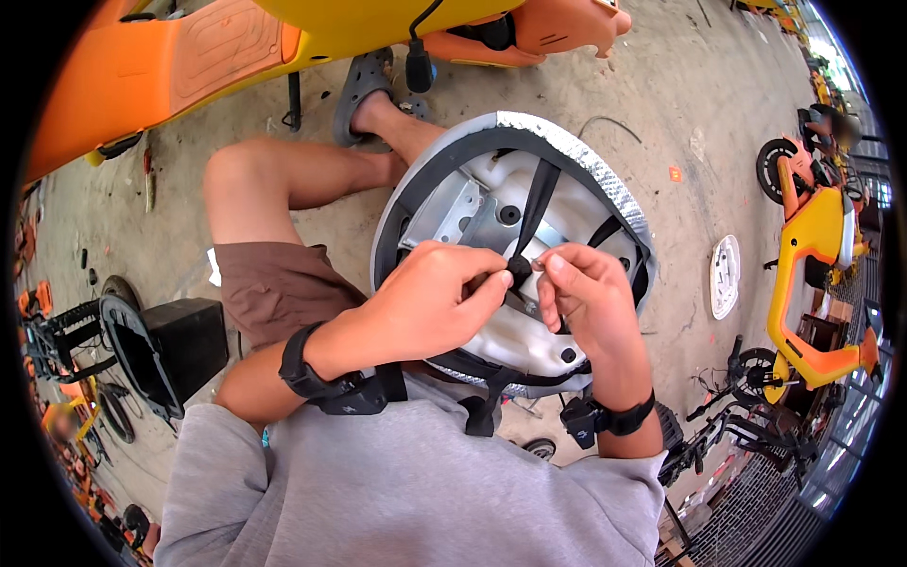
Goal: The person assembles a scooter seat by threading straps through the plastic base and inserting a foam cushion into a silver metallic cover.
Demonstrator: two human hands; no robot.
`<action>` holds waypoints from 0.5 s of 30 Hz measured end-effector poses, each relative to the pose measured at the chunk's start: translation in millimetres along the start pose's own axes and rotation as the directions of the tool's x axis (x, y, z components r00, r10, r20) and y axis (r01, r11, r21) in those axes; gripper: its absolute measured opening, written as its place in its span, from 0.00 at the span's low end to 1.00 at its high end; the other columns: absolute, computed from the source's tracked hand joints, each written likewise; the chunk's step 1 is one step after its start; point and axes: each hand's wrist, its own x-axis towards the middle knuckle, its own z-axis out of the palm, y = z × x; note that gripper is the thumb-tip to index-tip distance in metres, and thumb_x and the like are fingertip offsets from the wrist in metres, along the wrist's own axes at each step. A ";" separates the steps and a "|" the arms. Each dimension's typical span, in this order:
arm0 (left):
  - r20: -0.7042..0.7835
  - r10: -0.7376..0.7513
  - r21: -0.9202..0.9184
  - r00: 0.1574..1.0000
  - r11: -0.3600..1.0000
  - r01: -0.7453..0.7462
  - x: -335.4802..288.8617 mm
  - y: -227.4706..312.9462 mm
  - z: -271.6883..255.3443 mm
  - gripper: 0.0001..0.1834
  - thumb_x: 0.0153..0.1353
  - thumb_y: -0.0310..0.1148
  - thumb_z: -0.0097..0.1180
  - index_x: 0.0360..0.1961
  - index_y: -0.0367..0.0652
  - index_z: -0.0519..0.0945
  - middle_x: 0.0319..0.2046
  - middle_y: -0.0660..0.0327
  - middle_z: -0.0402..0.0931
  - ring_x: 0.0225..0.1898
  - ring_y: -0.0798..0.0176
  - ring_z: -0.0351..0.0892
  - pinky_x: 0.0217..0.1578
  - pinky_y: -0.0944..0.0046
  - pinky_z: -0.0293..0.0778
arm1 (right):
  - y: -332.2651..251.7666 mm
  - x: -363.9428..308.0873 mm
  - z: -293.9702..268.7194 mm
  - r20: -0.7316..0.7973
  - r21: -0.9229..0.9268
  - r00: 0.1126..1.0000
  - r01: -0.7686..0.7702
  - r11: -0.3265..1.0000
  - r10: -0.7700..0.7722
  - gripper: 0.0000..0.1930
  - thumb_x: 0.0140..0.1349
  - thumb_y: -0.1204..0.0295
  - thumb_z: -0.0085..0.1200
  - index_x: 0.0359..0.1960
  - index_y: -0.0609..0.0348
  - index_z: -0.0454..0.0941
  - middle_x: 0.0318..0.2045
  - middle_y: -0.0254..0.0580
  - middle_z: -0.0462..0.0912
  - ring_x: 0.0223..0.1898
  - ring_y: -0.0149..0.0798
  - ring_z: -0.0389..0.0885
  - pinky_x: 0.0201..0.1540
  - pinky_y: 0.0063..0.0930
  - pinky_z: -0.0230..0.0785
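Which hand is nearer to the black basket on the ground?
Left. The left hand pinches the helmet strap on the side toward the black basket; the right hand is farther away.

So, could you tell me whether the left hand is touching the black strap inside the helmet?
Touching. The head view shows the left hand pinching the black strap at its fastening point inside the upturned helmet.
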 end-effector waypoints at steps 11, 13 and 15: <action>0.071 -0.161 -0.270 0.984 0.947 0.175 -1.0 -4.9 -2.8 0.13 0.69 0.32 0.57 0.42 0.31 0.84 0.23 0.59 0.82 0.22 0.74 0.72 0.24 0.66 0.68 | 14.1 -46.0 40.0 -0.036 -0.519 0.863 0.415 0.748 -0.504 0.11 0.66 0.85 0.45 0.43 0.66 0.80 0.32 0.38 0.77 0.31 0.26 0.73 0.35 0.18 0.65; -0.005 -0.088 -0.245 0.996 0.966 0.084 -3.2 -7.7 2.7 0.12 0.68 0.31 0.58 0.43 0.31 0.84 0.24 0.56 0.84 0.22 0.74 0.74 0.25 0.65 0.70 | 12.0 -42.9 55.7 -0.093 -0.685 0.792 0.389 0.615 -0.604 0.08 0.62 0.83 0.54 0.41 0.64 0.82 0.29 0.37 0.76 0.26 0.26 0.71 0.29 0.20 0.64; -0.080 0.007 -0.130 0.997 0.991 -0.017 -3.0 -7.6 5.4 0.11 0.65 0.29 0.61 0.44 0.32 0.85 0.24 0.53 0.83 0.22 0.65 0.78 0.26 0.62 0.72 | 13.8 -35.4 61.8 -0.144 -0.788 0.734 0.321 0.526 -0.664 0.07 0.56 0.78 0.65 0.37 0.62 0.85 0.25 0.35 0.76 0.23 0.28 0.74 0.25 0.22 0.66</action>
